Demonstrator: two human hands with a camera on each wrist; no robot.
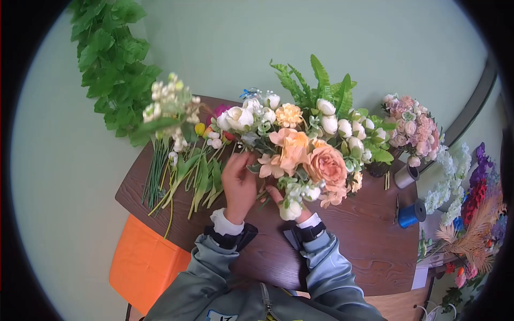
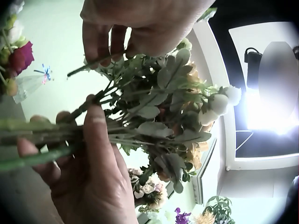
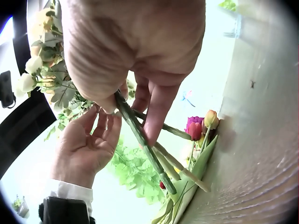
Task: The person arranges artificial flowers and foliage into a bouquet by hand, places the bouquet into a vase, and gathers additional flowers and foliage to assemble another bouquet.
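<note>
A large bouquet (image 1: 293,150) of peach roses, white blooms and fern leaves is held above the table in front of me. My right hand (image 1: 276,196) grips its bundled stems from below, largely covered by the flowers in the head view. In the left wrist view, the right thumb lies across the thick green stems (image 2: 44,128). My left hand (image 1: 239,179) is at the bouquet's left side, pinching a short green stem (image 2: 86,66) with curled fingers. The right wrist view shows several stem ends (image 3: 152,154) poking out below the right hand.
Tulips (image 1: 200,129) and loose green stems (image 1: 156,168) lie on the table's left. A white berry spray (image 1: 171,101) rises there. White (image 1: 406,176) and blue (image 1: 411,215) spools stand right, near a pink bouquet (image 1: 412,128). An orange seat (image 1: 144,262) is at lower left.
</note>
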